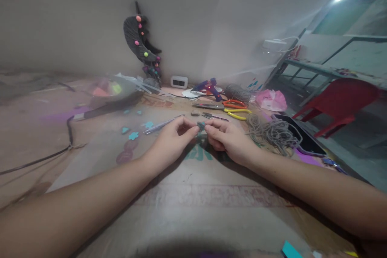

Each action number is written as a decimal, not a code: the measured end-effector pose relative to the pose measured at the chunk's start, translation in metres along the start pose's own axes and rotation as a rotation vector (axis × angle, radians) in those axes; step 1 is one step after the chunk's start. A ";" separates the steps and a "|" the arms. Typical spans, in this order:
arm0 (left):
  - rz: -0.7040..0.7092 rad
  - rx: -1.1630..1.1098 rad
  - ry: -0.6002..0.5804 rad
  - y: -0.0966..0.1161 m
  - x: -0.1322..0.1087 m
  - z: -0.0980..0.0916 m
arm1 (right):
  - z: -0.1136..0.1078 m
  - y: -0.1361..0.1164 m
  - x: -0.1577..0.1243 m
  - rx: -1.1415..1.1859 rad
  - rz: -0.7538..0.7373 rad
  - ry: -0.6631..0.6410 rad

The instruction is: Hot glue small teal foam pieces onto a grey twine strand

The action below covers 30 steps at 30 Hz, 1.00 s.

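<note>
My left hand (183, 131) and my right hand (222, 135) meet over the middle of the work surface. Between their fingertips they pinch a small grey-and-teal piece (201, 125); its exact kind is too small to make out. Left of my hands lie blue flower-shaped cutouts (133, 136) and a blue triangular cutout (125, 130). A clear, pen-like stick (160, 126) lies just beside my left hand. Behind my right hand is a small pointed tool (214, 117), partly hidden by the fingers. Loose grey yarn (273, 133) is heaped near my right forearm.
Scissors with orange handles (234, 104), a yellow-handled tool (237, 113), a purple glue gun (211, 87) and a white digital clock (179, 82) stand or lie at the back. A dark crescent decoration (134, 38) rises by the wall. At right are a phone (299, 135) and red chair (347, 96).
</note>
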<state>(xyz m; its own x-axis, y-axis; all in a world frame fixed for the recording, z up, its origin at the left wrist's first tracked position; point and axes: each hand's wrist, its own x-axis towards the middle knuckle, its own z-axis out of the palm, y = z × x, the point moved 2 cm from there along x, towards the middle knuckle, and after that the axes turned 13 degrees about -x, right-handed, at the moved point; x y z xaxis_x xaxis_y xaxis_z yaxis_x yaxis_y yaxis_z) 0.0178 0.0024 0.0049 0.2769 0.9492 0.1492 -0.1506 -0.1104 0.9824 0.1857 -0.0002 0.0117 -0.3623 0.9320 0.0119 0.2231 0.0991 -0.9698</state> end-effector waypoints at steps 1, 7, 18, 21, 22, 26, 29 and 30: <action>0.009 0.009 0.000 0.000 0.000 0.000 | 0.001 0.000 0.000 0.004 0.005 0.000; 0.035 0.050 -0.044 0.002 -0.001 0.003 | -0.002 -0.002 0.001 -0.091 -0.024 0.076; -0.013 0.059 -0.005 0.003 -0.003 0.001 | -0.003 0.001 -0.003 -0.187 -0.025 0.009; -0.003 0.077 0.000 0.003 -0.002 0.001 | -0.002 -0.002 -0.005 -0.062 -0.040 0.013; 0.006 0.087 0.001 0.003 -0.002 0.000 | -0.001 -0.003 -0.005 -0.014 -0.033 0.011; 0.007 0.092 0.007 0.002 -0.001 0.001 | 0.002 -0.003 -0.005 0.048 0.009 -0.021; 0.004 0.078 -0.008 0.002 -0.001 0.002 | 0.004 -0.004 -0.004 -0.010 0.015 -0.006; 0.008 0.077 -0.015 0.003 -0.001 0.002 | 0.004 -0.004 -0.004 -0.029 0.016 0.007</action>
<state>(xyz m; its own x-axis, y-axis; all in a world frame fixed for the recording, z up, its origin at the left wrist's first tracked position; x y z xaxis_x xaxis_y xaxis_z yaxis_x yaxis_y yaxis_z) 0.0188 0.0006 0.0075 0.2902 0.9437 0.1586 -0.0794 -0.1414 0.9868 0.1825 -0.0061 0.0143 -0.3519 0.9360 -0.0016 0.2547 0.0942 -0.9624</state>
